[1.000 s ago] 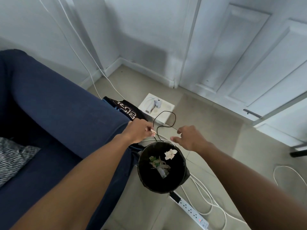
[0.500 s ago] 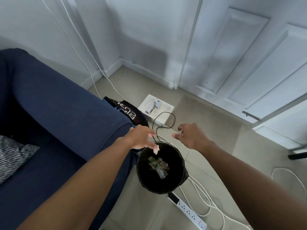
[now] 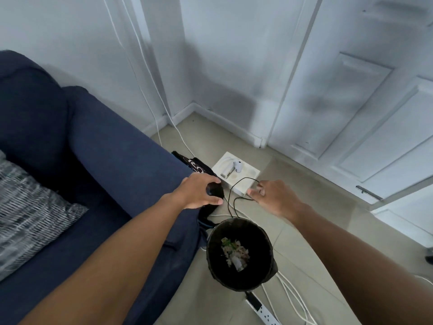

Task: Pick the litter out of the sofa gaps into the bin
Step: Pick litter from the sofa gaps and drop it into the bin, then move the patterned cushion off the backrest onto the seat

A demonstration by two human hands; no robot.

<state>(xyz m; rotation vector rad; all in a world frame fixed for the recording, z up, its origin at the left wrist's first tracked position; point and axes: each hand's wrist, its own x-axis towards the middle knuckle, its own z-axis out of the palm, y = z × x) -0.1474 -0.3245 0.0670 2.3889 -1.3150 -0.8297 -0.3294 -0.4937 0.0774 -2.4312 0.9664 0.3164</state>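
Bin [image 3: 269, 233]: on floor, below both hands.
Sofa [image 3: 98, 156]: toward the left side.
Left hand [image 3: 199, 192]: nearer sofa, loosely open, apparently empty.
Right hand [image 3: 271, 198]: open, empty.

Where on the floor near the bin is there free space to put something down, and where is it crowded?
Free: the bare floor between the white box and the door. Crowded: white cables and a power strip lie behind the bin; a black cable loops between the left hand and right hand.
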